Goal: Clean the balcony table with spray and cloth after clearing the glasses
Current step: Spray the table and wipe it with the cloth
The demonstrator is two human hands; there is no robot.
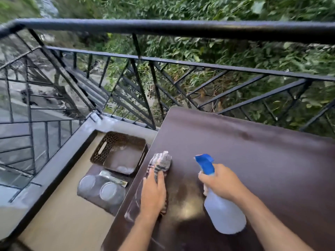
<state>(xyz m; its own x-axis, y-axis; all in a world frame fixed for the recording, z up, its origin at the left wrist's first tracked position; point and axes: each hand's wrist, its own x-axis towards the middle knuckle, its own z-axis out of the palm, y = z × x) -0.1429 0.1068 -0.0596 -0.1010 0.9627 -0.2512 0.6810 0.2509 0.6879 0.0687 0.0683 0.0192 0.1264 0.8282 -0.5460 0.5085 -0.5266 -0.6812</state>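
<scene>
A dark brown balcony table (pixel 262 160) fills the lower right. My left hand (pixel 154 192) lies flat on a checked cloth (pixel 160 161) and presses it onto the table near the left edge. My right hand (pixel 220 182) grips the neck of a clear spray bottle (pixel 223 214) with a blue trigger head, held tilted above the tabletop with its nozzle pointing left towards the cloth. Two glasses (pixel 98 187) stand on a lower dark surface left of the table.
A brown woven basket (pixel 101 151) sits beside the glasses on the low surface. A black metal railing (pixel 181 29) runs along the far and left sides, close behind the table. Beige floor (pixel 68 220) lies at the lower left.
</scene>
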